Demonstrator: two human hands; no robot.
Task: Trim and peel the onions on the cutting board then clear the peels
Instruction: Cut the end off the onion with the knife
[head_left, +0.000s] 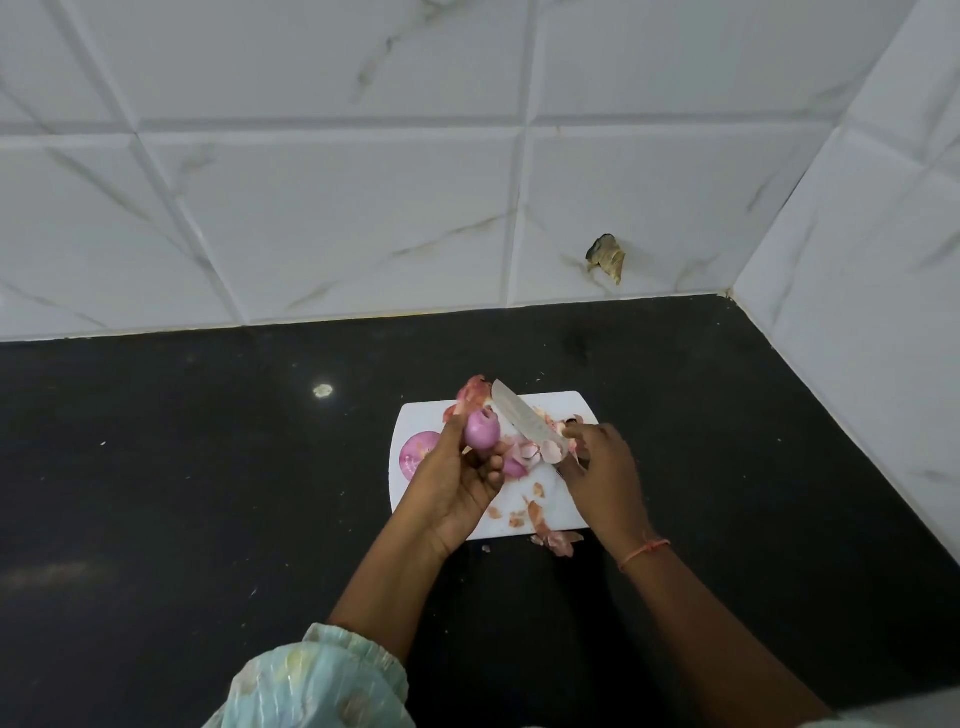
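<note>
My left hand (457, 478) grips a small purple onion (482, 428) above the white cutting board (566, 405); a flap of pink skin (474, 391) hangs off its far end. My right hand (602, 467) holds a knife by its hidden handle, and the blade (524, 418) points up and left, close beside the held onion. A peeled onion (415, 451) lies on the board's left side. Another onion (514, 467) shows partly between my hands. Loose peels (535, 449) are scattered over the board, and some peels (556, 541) lie just off its near edge.
The board sits on a black countertop (208, 493) that meets a white tiled wall (332, 218) behind and another tiled wall (872, 312) on the right. A chipped hole (607, 255) marks the back wall. A pale speck (322, 391) lies on the counter.
</note>
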